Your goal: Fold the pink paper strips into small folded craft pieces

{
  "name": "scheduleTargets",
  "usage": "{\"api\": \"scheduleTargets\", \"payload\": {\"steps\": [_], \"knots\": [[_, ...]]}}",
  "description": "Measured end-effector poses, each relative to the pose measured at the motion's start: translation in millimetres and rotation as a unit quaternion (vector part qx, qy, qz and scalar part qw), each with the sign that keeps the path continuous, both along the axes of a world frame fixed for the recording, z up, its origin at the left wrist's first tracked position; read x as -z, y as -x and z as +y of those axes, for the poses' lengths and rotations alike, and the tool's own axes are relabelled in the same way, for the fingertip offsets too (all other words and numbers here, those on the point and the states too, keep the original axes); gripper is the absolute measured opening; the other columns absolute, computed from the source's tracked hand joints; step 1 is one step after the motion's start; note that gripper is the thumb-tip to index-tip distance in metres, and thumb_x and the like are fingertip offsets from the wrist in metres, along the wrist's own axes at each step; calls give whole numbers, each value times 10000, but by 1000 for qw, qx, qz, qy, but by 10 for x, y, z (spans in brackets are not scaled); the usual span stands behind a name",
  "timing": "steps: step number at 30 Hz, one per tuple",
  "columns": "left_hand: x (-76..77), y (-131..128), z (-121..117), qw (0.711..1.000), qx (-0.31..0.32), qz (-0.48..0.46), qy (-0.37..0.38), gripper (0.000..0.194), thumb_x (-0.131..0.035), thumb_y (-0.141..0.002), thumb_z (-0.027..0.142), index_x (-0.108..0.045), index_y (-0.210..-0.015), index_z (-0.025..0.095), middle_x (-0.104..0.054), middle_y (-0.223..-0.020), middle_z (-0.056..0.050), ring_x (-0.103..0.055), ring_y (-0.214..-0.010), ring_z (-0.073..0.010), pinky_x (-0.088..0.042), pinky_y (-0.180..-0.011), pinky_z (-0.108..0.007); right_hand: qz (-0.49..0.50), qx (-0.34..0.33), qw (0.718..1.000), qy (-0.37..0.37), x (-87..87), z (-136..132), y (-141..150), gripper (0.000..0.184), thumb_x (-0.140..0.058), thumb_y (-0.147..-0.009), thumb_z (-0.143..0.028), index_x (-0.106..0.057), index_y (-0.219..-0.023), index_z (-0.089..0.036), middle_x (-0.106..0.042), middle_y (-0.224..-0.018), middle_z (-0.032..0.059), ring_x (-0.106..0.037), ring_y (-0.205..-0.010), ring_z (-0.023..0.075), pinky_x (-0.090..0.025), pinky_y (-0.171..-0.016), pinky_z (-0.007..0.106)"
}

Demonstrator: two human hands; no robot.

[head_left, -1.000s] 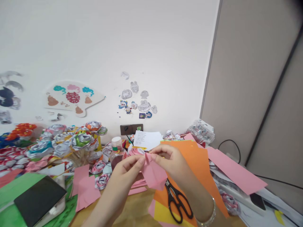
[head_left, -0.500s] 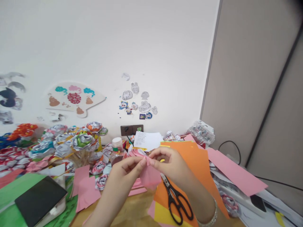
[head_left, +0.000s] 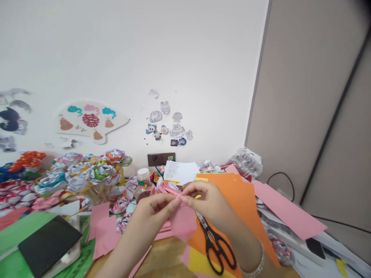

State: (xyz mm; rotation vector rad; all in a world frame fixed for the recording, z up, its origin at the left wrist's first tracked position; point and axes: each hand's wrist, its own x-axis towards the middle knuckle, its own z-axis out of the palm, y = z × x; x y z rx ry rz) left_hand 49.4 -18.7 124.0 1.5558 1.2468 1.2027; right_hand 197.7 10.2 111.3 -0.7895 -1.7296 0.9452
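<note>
Between my two hands hangs a small piece of pink paper (head_left: 183, 220), pinched together at its top edge. My left hand (head_left: 160, 206) grips it from the left with thumb and forefinger. From the right, my right hand (head_left: 207, 200) pinches the same spot, its thumb and finger nearly touching the left ones. The lower part of the paper hangs loose over the table. Black-handled scissors (head_left: 216, 245) lie just below my right hand on orange paper (head_left: 242, 204) and yellow paper. Behind my hands sit more pink paper strips (head_left: 166, 188).
Rolled paper flowers (head_left: 101, 172) crowd the left back. A lidded plastic jar (head_left: 143, 178) stands behind my left hand. Pink sheets (head_left: 107, 235) and a black flat object (head_left: 50, 245) lie at left. To the right are a long pink strip (head_left: 290, 210) and a clear box (head_left: 246, 161).
My fingertips have drawn closer together on the paper's top edge, which looks more tightly gathered. The hanging paper has shifted slightly left. The scissors have stayed put.
</note>
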Motion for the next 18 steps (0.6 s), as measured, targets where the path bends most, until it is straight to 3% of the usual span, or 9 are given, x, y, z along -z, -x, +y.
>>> {"api": "scheduleTargets", "payload": {"steps": [3,11,18], "knots": [[-16,1,-8,1000,9,9,-3,251,-617,-633,389,-648,-538,159,-514,-472,31,-423,-486,-104,-337,-465,-188,-8,3,1000,-7,1,0,-3,75,-589,-718,-225,-622,-717,-158,-628,-726,25,-569,-679,135,-450,-597,237],[21,5,11,998,-4,53,-33,269,-568,-665,409,-652,-602,161,-557,-518,10,-467,-514,-127,-342,-459,-200,-16,5,1000,-10,-1,-8,15,67,-558,-723,-184,-617,-700,-162,-625,-705,19,-562,-661,130,-433,-573,226],[31,2,-10,992,-8,113,-54,278,-518,-709,382,-633,-586,160,-492,-487,29,-442,-496,-120,-313,-460,-203,-45,13,997,-55,-25,-40,33,95,-529,-760,-172,-593,-690,-168,-589,-696,5,-533,-673,124,-408,-598,221]]}}
